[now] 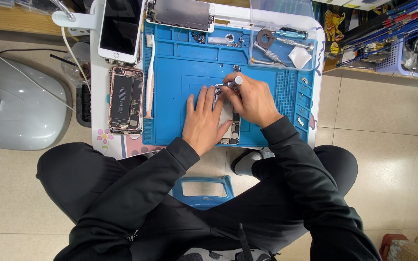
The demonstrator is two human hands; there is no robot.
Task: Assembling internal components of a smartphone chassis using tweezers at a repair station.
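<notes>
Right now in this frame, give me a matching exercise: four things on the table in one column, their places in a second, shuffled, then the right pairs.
Things:
1. screwdriver
2. toothbrush
3. white phone
4. opened phone with its battery showing

Places:
A. screen up at the table's top left, off the blue mat
B. along the mat's left edge
C. in the right hand, over the phone on the mat
D. left of the mat, below the white phone

Pairs: 1-C, 2-B, 3-A, 4-D

The left hand lies flat on the phone being worked on.
</notes>
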